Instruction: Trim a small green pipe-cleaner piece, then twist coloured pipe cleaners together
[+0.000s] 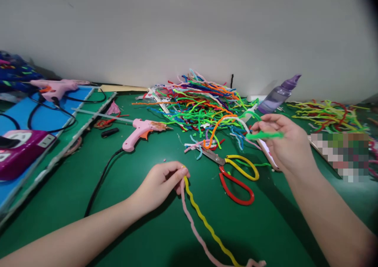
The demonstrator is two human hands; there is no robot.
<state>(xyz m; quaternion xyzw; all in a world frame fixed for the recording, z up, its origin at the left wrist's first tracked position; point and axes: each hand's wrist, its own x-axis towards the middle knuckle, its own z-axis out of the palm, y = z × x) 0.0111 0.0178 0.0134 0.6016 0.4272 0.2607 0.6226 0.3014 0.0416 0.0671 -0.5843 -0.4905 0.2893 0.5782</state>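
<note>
My left hand (165,184) is closed, pinching the upper ends of a yellow pipe cleaner (202,216) and a pale pink pipe cleaner (192,222). Both wavy strands hang toward the front edge of the picture. Farther right, my right hand (285,139) pinches a bright green pipe cleaner (268,135), slightly blurred. An orange pipe cleaner (217,123) and a white one arch up beside its fingertips; whether they are held too I cannot tell. Scissors (219,160) with one yellow and one red handle lie on the green table between the hands.
A heap of coloured pipe cleaners (197,101) lies against the wall, with a purple bottle (276,95) beside it. More strands (327,115) lie at right. A pink glue gun (137,135) and its cord are at left, near a purple power strip (26,152) and another glue gun (54,88).
</note>
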